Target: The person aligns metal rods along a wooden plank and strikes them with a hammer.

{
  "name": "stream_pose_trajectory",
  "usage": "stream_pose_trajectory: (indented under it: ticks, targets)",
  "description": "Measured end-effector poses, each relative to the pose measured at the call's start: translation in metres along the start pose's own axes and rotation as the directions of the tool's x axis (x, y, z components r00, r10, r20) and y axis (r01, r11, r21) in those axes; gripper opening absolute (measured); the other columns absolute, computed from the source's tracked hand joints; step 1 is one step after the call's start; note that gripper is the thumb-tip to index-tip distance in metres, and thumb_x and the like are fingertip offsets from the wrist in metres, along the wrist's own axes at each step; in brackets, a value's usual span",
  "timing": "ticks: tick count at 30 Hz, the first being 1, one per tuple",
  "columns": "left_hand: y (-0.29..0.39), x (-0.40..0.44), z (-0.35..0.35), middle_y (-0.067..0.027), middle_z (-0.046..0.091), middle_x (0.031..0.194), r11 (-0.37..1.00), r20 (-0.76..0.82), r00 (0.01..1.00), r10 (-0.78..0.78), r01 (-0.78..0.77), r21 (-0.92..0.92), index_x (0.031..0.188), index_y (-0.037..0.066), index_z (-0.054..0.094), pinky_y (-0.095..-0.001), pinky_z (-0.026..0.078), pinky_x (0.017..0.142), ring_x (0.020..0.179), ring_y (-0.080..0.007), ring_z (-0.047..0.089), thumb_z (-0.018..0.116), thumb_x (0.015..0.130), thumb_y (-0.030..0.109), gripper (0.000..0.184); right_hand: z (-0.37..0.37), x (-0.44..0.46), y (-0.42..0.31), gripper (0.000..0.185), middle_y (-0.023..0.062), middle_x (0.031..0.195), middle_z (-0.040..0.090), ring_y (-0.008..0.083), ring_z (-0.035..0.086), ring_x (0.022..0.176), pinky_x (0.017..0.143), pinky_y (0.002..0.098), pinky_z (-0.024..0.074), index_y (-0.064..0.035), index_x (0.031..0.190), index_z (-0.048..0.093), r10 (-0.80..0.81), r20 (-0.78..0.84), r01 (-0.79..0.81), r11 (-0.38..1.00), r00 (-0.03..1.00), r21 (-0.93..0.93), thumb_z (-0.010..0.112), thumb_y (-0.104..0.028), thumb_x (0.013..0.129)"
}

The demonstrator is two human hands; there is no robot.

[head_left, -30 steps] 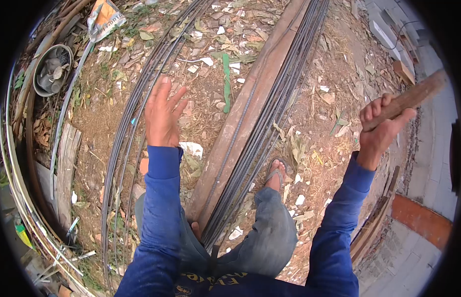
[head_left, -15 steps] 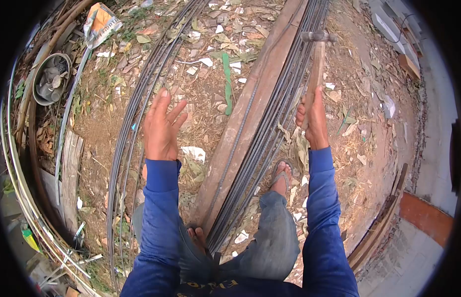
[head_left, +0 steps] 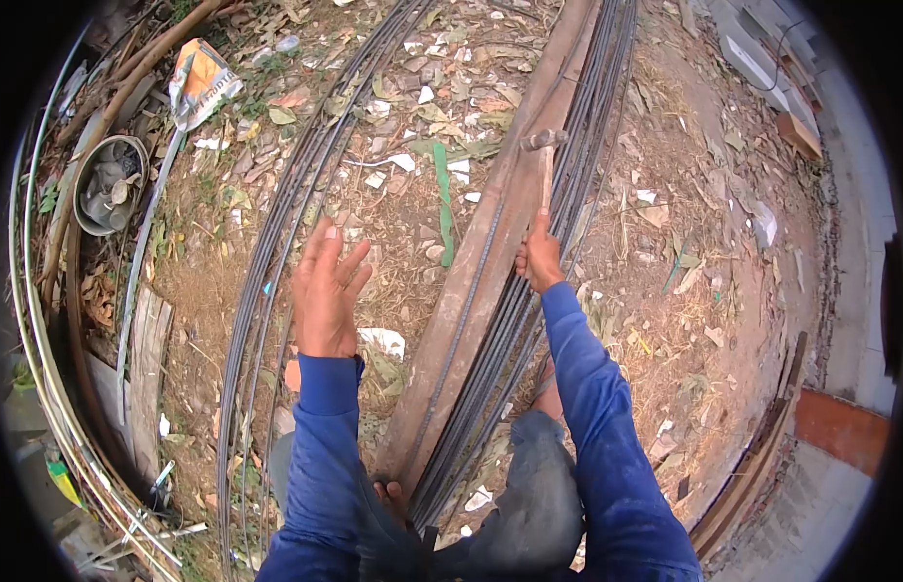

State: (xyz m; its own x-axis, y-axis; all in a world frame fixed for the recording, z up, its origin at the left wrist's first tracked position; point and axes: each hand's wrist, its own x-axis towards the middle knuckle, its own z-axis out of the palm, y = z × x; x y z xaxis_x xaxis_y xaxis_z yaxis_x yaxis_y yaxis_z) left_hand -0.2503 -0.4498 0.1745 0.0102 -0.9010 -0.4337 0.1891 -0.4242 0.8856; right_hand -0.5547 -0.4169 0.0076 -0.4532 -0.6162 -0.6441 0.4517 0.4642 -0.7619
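My right hand (head_left: 541,260) is closed around the wooden handle of a hammer (head_left: 545,160), whose metal head is over the long wooden beam (head_left: 461,281). Beside the beam's right edge runs a bundle of dark metal rods (head_left: 568,160), partly covered by my right hand. One ribbed rod (head_left: 468,291) lies along the top of the beam. My left hand (head_left: 325,291) is raised to the left of the beam, fingers spread, holding nothing. A bare foot shows at the beam's near end.
More thin rods (head_left: 277,228) curve along the ground on the left. A bucket (head_left: 110,186), a torn bag (head_left: 201,85) and a weathered plank (head_left: 148,378) lie farther left. A green strip (head_left: 443,204) is near the beam. A red-brown board (head_left: 841,430) sits at the right.
My right hand has swung the hammer in from the far right, leftward and down over the beam. My left hand stays open and appears slightly lower in view.
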Motion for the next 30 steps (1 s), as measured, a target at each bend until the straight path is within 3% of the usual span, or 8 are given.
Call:
stream_pose_trajectory:
  ticks: [7, 13, 15, 18, 20, 22, 24, 30]
  targets:
    - [-0.010, 0.009, -0.005, -0.0210, 0.037, 0.162, 0.998, 0.032, 0.998, -0.050, 0.051, -0.034, 0.159, 0.002, 0.033, -0.0492, 0.038, 0.117, 0.141, -0.0362, 0.049, 0.059, 0.104, 0.042, 0.073, -0.090, -0.123, -0.183, 0.066, -0.0019, 0.062, 0.042, 0.0108, 0.041, 0.049, 0.042, 0.0272, 0.0359, -0.0097, 0.093, 0.049, -0.482, -0.161, 0.487, 0.873, 0.861, -0.009, 0.031, -0.072, 0.103]
    - [-0.095, 0.031, 0.013, -0.0216, 0.036, 0.162, 0.954, -0.005, 0.960, -0.278, 0.277, 0.113, 0.160, 0.003, 0.031, -0.0535, 0.025, 0.122, 0.151, -0.0362, 0.035, 0.057, 0.103, 0.046, 0.076, -0.102, -0.235, -0.427, 0.080, -0.0009, 0.062, 0.039, 0.0120, 0.037, 0.048, 0.043, 0.0263, 0.0349, -0.0127, 0.089, 0.052, -0.887, -0.439, 0.983, -0.180, -0.145, 0.039, 0.027, -0.089, 0.092]
    - [-0.113, 0.030, 0.016, -0.0218, 0.036, 0.162, 0.933, 0.022, 0.944, -0.328, 0.320, 0.167, 0.160, 0.002, 0.030, -0.0547, 0.023, 0.122, 0.152, -0.0365, 0.033, 0.057, 0.103, 0.047, 0.078, -0.093, -0.189, -0.413, 0.080, -0.0007, 0.060, 0.038, 0.0127, 0.037, 0.048, 0.043, 0.0267, 0.0356, -0.0118, 0.089, 0.050, -0.847, -0.483, 0.970, -0.241, -0.221, -0.021, 0.026, -0.088, 0.093]
    - [-0.138, 0.038, 0.012, -0.0217, 0.034, 0.163, 0.920, 0.054, 0.953, -0.299, 0.273, 0.280, 0.161, 0.001, 0.028, -0.0522, 0.024, 0.122, 0.152, -0.0363, 0.033, 0.057, 0.103, 0.049, 0.080, -0.052, -0.049, -0.297, 0.079, 0.0012, 0.058, 0.041, 0.0147, 0.040, 0.047, 0.045, 0.0292, 0.0378, -0.0098, 0.085, 0.046, -0.836, -0.548, 0.998, -0.035, -0.004, 0.048, 0.021, -0.084, 0.096]
    - [-0.152, 0.040, 0.009, -0.0217, 0.032, 0.164, 0.897, 0.045, 0.947, -0.319, 0.286, 0.337, 0.161, 0.001, 0.026, -0.0507, 0.024, 0.122, 0.152, -0.0360, 0.031, 0.056, 0.103, 0.050, 0.082, -0.009, 0.051, -0.181, 0.078, 0.0025, 0.057, 0.042, 0.0160, 0.041, 0.047, 0.046, 0.0309, 0.0392, -0.0085, 0.083, 0.044, -0.765, -0.491, 0.909, 0.364, 0.417, 0.205, 0.019, -0.081, 0.098]
    - [-0.160, 0.036, 0.008, -0.0213, 0.032, 0.165, 0.898, 0.011, 0.939, -0.344, 0.326, 0.296, 0.162, 0.001, 0.024, -0.0495, 0.025, 0.122, 0.153, -0.0354, 0.031, 0.057, 0.103, 0.050, 0.083, 0.003, 0.126, -0.038, 0.065, -0.0009, 0.059, 0.041, 0.0142, 0.046, 0.047, 0.042, 0.0293, 0.0365, -0.0068, 0.090, 0.046, -0.077, -0.066, 0.066, 0.986, 0.995, -0.152, 0.027, -0.067, 0.106]
    - [-0.160, 0.038, 0.014, -0.0212, 0.031, 0.165, 0.902, 0.003, 0.936, -0.353, 0.339, 0.267, 0.163, 0.002, 0.023, -0.0500, 0.025, 0.122, 0.153, -0.0350, 0.030, 0.057, 0.103, 0.049, 0.084, -0.024, 0.113, -0.069, 0.063, -0.0019, 0.062, 0.039, 0.0101, 0.037, 0.046, 0.039, 0.0261, 0.0329, -0.0106, 0.091, 0.046, 0.051, -0.007, -0.048, 0.969, 0.999, 0.241, 0.033, -0.071, 0.104]
    - [-0.212, 0.040, -0.006, -0.0263, 0.044, 0.157, 0.800, 0.024, 0.963, -0.269, 0.210, 0.562, 0.156, -0.007, 0.036, -0.0383, 0.031, 0.120, 0.147, -0.0334, 0.042, 0.060, 0.101, 0.048, 0.081, -0.123, -0.030, -0.222, 0.069, 0.0018, 0.068, 0.042, 0.0124, 0.041, 0.055, 0.046, 0.0281, 0.0359, -0.0076, 0.095, 0.044, -0.629, -0.196, 0.645, 0.763, 0.752, 0.027, 0.024, -0.073, 0.103]
